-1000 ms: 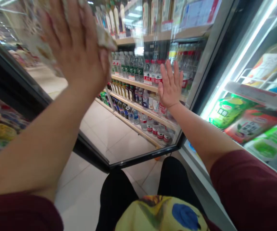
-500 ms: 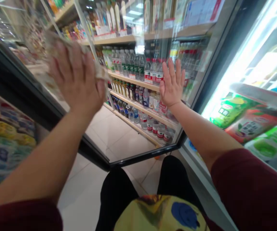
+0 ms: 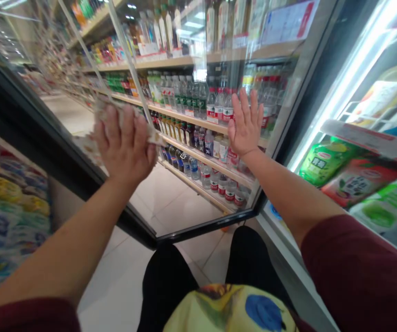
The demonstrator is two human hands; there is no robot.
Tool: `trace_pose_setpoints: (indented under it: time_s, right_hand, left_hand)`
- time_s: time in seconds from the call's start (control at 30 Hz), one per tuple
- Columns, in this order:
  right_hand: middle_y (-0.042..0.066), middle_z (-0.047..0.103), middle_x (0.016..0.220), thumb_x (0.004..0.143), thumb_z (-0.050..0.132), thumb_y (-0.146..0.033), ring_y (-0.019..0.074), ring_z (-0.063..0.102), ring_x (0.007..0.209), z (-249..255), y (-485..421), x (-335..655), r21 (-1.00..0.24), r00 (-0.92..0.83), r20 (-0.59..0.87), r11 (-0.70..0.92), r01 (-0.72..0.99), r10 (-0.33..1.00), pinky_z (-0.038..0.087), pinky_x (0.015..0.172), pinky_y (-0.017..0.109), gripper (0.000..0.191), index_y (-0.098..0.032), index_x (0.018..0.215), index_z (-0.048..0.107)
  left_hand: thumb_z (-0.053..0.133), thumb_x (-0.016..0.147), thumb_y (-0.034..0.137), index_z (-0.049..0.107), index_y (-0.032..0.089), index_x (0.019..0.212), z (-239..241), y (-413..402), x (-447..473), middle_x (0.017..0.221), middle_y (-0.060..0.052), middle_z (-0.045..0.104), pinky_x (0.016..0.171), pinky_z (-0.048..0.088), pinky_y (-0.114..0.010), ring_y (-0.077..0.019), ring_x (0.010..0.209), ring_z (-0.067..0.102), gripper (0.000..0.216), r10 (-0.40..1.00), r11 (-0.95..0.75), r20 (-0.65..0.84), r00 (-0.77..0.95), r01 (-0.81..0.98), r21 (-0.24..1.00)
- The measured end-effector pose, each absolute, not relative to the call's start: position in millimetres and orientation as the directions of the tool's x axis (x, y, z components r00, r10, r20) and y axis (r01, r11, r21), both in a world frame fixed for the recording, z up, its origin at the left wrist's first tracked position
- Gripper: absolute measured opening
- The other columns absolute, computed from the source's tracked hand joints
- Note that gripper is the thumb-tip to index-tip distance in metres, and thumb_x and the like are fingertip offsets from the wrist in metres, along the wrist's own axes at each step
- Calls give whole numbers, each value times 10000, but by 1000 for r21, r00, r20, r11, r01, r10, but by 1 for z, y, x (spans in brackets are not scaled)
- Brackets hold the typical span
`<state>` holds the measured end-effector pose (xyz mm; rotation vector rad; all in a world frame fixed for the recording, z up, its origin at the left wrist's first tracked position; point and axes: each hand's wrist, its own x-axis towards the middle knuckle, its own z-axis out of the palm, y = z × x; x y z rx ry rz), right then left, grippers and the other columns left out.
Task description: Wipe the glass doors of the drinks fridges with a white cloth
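Observation:
An open glass fridge door [image 3: 191, 198] swings out in front of me. My left hand [image 3: 124, 147] presses a pale patterned cloth [image 3: 153, 135] flat against the glass, fingers stretched over it. My right hand [image 3: 245, 124] lies open and flat on the glass near the hinge side, fingers spread, holding nothing. Through the glass I see shelves of water and drink bottles [image 3: 205, 138].
The lit fridge interior [image 3: 364, 175] on the right holds green and red drink packs. A display of colourful packets [image 3: 8, 207] stands at the left. Pale floor tiles [image 3: 115, 286] lie below, with my dark trousers and a yellow printed garment [image 3: 229, 309] at the bottom.
My left hand has slid the cloth down the glass from the top left toward the middle. My right hand has stayed in place.

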<state>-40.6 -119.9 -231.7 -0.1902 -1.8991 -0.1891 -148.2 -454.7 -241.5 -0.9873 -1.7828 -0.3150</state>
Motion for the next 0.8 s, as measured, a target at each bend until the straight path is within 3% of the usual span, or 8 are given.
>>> trace_pose_setpoints:
  time_s: [0.1, 0.17, 0.3, 0.37, 0.47, 0.57, 0.63, 0.8]
  right_hand:
    - [67, 328, 1680, 1049, 104, -447, 256, 195, 1616, -232, -120, -41, 43, -329, 944, 973, 227, 35, 143, 1322, 576, 668, -227, 1620, 371]
    - [62, 320, 1684, 1050, 124, -441, 249, 180, 1621, -231, -121, -39, 41, -343, 938, 972, 233, 43, 142, 1326, 568, 657, -231, 1625, 362]
    - [67, 310, 1688, 1047, 143, -417, 247, 168, 1625, -229, -124, -36, 15, -370, 926, 972, 233, 75, 122, 1332, 568, 647, -233, 1628, 358]
    - [80, 314, 1686, 1043, 148, -415, 255, 175, 1624, -229, -125, -35, 10, -376, 923, 974, 225, 77, 121, 1328, 581, 651, -221, 1626, 363]
    - [85, 334, 1677, 1034, 160, -422, 267, 214, 1612, -229, -123, -37, 18, -353, 934, 975, 220, 62, 144, 1320, 588, 657, -214, 1615, 387]
    - [74, 355, 1669, 1030, 172, -423, 269, 246, 1600, -231, -121, -40, 36, -314, 949, 975, 218, 35, 166, 1317, 582, 652, -222, 1600, 415]
    - [63, 353, 1670, 1026, 178, -408, 261, 239, 1602, -232, -120, -42, 44, -297, 955, 975, 219, 24, 168, 1319, 575, 647, -228, 1598, 421]
    - [74, 355, 1666, 1027, 176, -411, 265, 235, 1603, -232, -121, -41, 38, -305, 952, 978, 205, 27, 157, 1315, 591, 645, -227, 1597, 416]
  left_hand:
    - [508, 1038, 456, 514, 259, 1532, -286, -450, -144, 1624, -39, 415, 1329, 130, -579, -311, 1576, 247, 533, 647, 506, 755, -105, 800, -322]
    - [532, 1027, 423, 473, 295, 1564, -288, -449, -144, 1589, -10, 467, 1325, 187, -546, -295, 1540, 347, 555, 704, 459, 705, -80, 809, -367]
    - [477, 1022, 445, 118, 297, 1689, -220, -442, -143, 1718, 32, 152, 1332, 56, -593, -284, 1615, 81, 771, 611, 550, 788, -76, 757, -353]
    - [421, 1033, 446, 76, 289, 1692, -194, -434, -138, 1728, 50, 63, 1331, 17, -604, -270, 1619, -3, 760, 548, 598, 831, -90, 737, -315]
    - [396, 1046, 443, 166, 236, 1687, -208, -420, -127, 1729, 2, 69, 1333, 13, -615, -294, 1613, -20, 712, 524, 621, 842, -130, 735, -272]
    - [383, 1052, 421, 311, 297, 1645, -251, -413, -122, 1697, 21, 253, 1357, 55, -537, -254, 1603, 131, 610, 706, 499, 692, -149, 799, -337]
    - [386, 1056, 408, 304, 361, 1637, -255, -414, -127, 1673, 64, 317, 1364, 57, -463, -200, 1590, 203, 589, 795, 404, 601, -83, 811, -422]
    - [405, 1031, 458, 56, 205, 1695, -153, -420, -155, 1745, 32, 40, 1309, -160, -350, -182, 1613, -59, 791, 612, 547, 775, 161, 621, -561]
